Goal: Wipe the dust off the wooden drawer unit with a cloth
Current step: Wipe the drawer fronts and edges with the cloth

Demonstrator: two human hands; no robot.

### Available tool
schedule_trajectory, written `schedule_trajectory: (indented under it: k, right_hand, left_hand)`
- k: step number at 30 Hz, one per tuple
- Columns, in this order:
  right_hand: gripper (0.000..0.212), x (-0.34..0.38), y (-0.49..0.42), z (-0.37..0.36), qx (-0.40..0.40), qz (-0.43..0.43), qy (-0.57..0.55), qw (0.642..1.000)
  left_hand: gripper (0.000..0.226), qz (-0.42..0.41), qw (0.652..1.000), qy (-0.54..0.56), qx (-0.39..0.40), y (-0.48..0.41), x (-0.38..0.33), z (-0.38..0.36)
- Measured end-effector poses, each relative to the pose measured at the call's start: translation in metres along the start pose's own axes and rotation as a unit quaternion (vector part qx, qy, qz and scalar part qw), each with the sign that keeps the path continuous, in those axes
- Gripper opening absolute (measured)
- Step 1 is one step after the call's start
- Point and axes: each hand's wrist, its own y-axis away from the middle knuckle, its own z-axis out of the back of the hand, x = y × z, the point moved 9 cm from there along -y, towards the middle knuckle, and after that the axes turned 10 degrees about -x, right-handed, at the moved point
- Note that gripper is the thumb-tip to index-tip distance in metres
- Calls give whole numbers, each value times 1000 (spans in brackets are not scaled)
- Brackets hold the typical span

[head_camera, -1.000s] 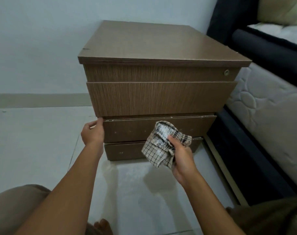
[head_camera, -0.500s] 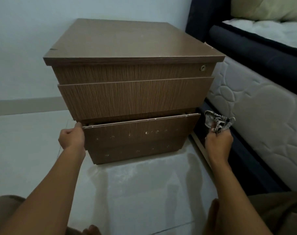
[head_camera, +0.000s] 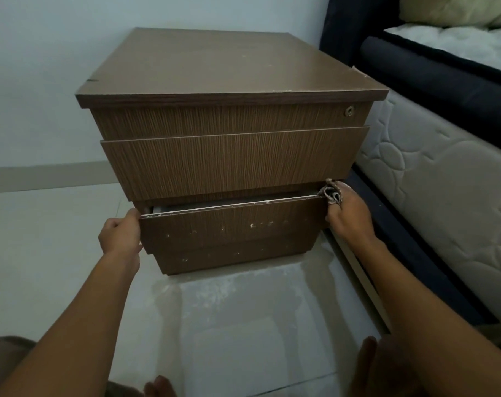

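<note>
The brown wooden drawer unit (head_camera: 232, 70) stands on the floor against the wall. Its lower drawer (head_camera: 232, 224) is pulled out a little, showing a grey gap along the top edge and pale spots on its front. My left hand (head_camera: 120, 234) grips the drawer front's left end. My right hand (head_camera: 348, 214) is at the drawer front's right end, with the checked cloth (head_camera: 332, 193) bunched in its fingers against the corner. Only a small part of the cloth shows.
A bed with a dark frame (head_camera: 432, 78) and quilted mattress (head_camera: 444, 184) stands close on the right of the unit. The pale tiled floor (head_camera: 229, 325) in front has a dusty patch. My knees and feet are at the bottom edge.
My right hand carried the cloth from the drawer's front to its right end and now holds that corner. The lower drawer has slid out slightly. My left hand stayed on the left end.
</note>
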Motion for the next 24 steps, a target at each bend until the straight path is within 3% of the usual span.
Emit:
schedule_trajectory:
  k: [5,9,17,24]
  right_hand:
    - [44,0,16,-1,-37,9,1,999]
    - [44,23,21,-16,-22,74,-7,997]
    - [51,82,42,-62,32,150,11,988]
    - [52,135,63,-98,67,191,-24,979]
  left_hand:
    - [18,-16,1000,-5,-4,-1,1,4]
    - [9,-22,1000,-4,13,-2,4,4]
    - [29,-12,998,23,49,2,11,9]
    - [20,-42,994,0,98,0,16,14]
